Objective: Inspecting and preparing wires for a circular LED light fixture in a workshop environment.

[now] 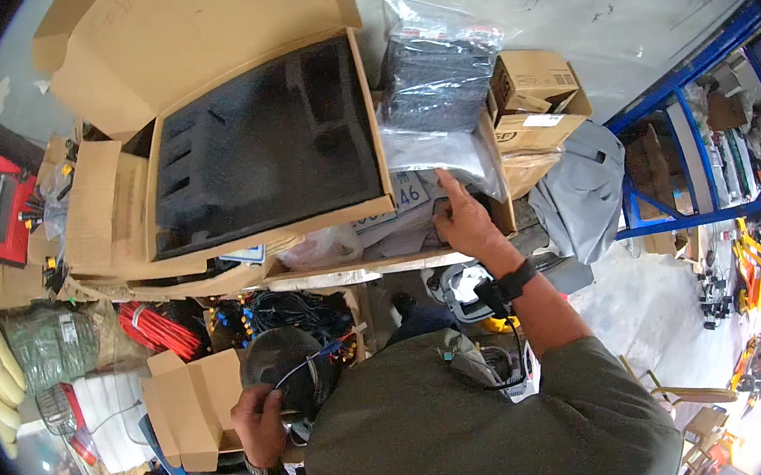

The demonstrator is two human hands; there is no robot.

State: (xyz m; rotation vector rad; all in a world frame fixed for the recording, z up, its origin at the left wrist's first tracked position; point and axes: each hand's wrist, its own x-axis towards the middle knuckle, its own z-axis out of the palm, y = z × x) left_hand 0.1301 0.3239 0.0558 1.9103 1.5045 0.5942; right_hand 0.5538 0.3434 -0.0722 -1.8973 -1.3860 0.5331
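My right hand (467,216) reaches into a shallow cardboard box on the shelf. Its index finger is stretched out against the edge of a clear plastic bag (431,147), and the thumb is apart. Beneath the bag lie white plates with blue characters (408,192), partly covered. Down at the left, my left hand (259,420) has curled fingers, pinching the end of what looks like a thin pale cable (297,367) with a blue part. Behind that cable is a dark rounded object (272,358), whose kind I cannot make out.
An open cardboard box (375,107) with a black foam insert (267,147) takes up the shelf's left. Bagged black sheets (440,81) and small cartons (532,84) stand behind my right hand. Grey cloth (581,186) hangs beside a blue rack (707,224). Red cable (164,330) lies below.
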